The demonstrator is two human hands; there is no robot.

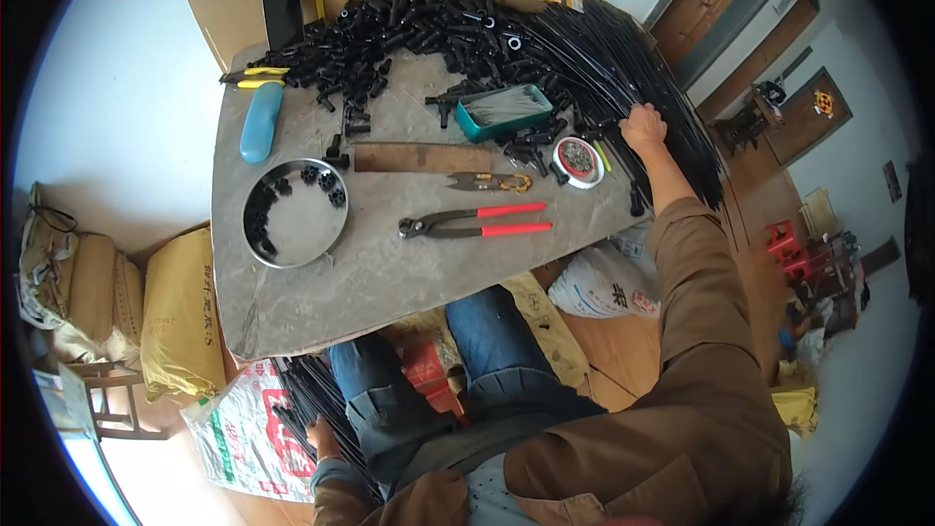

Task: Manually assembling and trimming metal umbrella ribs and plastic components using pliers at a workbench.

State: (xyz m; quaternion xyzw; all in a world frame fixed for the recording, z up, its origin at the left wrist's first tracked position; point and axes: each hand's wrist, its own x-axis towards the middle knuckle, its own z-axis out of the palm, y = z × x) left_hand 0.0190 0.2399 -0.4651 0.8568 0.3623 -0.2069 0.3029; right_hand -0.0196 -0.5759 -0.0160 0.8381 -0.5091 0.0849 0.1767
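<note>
My right hand (643, 127) is closed at the near side of a heap of long thin black rods (623, 68) on the table's right; its fingers seem to grip a rod end. Low on the left, beside my leg, my left hand (322, 438) is curled on another bundle of black rods (310, 390), partly hidden by my sleeve. Close to my right hand lie a round white-and-red tub (579, 162) of small metal bits and a green tin (504, 113) of thin pale pins. Red-handled pincers (474, 221) and scissors (490, 181) rest mid-table.
Many black plastic fittings (409, 24) are piled along the table's (390, 282) back. A round metal pan (295, 212) with black pieces, a blue case (261, 123), yellow-handled pliers (258, 77), a phone (282, 10) and a rusty metal bar (421, 157) are there too. Sacks (183, 317) stand left.
</note>
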